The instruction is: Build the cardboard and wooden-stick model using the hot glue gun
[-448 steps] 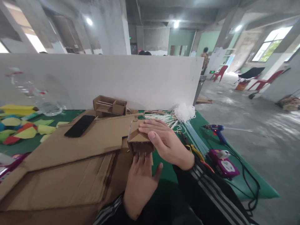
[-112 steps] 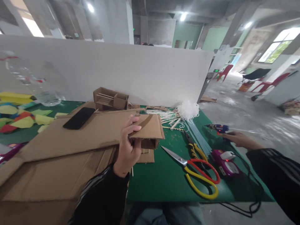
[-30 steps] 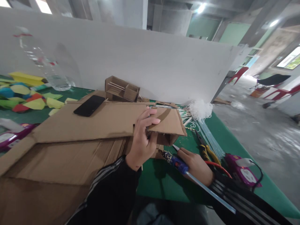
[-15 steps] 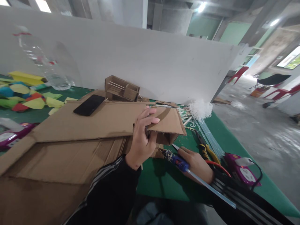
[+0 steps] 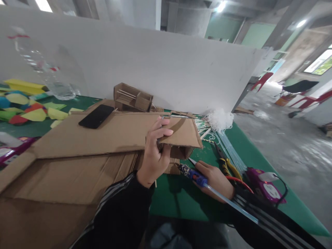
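My left hand [image 5: 155, 154] is closed on a small folded cardboard box [image 5: 183, 133], thumb at its near opening and fingers over the top. The box's open end faces me and to the right. My right hand [image 5: 214, 180] is closed around a blue hot glue gun [image 5: 198, 178], whose clear glue stick [image 5: 233, 204] sticks out behind, over my sleeve. The gun's stained nozzle points left, just below the box opening and close to a cardboard scrap [image 5: 173, 166]. A pointed metal blade [image 5: 192, 161] shows beside my right fingers; the rest of it is hidden.
A large cardboard sheet [image 5: 77, 138] bears a black phone [image 5: 95, 116]. Behind stands a divided cardboard tray [image 5: 133, 97] by the white partition [image 5: 155, 65]. Yellow-handled pliers [image 5: 229, 166], loose clear sticks [image 5: 232, 148], white strands [image 5: 220, 120] and a purple power strip [image 5: 267, 185] lie right.
The whole view has shifted slightly, so things sit a little further left. Both hands keep their hold, with the box and the glue gun in nearly the same places.
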`<action>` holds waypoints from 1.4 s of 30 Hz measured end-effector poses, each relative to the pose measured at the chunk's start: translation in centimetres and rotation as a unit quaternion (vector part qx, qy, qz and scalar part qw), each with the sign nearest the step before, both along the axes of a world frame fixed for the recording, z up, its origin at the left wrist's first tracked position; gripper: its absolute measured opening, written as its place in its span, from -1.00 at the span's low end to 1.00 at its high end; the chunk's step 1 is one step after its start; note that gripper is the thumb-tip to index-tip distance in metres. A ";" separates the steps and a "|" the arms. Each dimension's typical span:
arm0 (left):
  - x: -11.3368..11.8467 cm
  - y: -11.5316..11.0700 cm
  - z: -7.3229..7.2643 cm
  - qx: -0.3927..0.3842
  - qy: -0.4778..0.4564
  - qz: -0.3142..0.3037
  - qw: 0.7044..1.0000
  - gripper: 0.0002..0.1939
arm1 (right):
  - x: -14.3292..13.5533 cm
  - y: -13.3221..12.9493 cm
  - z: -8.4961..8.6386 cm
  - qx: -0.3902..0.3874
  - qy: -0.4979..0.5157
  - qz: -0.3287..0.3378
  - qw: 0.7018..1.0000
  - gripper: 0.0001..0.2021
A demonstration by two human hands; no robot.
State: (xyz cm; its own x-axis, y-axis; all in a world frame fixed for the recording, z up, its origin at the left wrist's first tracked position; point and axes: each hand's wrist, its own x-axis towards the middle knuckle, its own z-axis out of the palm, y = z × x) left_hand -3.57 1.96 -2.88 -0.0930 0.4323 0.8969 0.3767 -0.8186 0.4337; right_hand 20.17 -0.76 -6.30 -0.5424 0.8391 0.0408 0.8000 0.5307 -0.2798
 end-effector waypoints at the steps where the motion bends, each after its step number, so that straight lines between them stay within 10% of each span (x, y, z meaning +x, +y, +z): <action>1: 0.0 0.0 0.0 0.000 0.002 0.002 1.000 -0.78 | 0.0 0.0 0.0 0.002 0.000 0.001 1.000 -0.93; 42: -0.8 0.1 0.6 -0.081 0.010 -0.083 0.993 -0.57 | 0.2 -0.7 1.1 -0.045 0.071 0.015 0.996 -0.94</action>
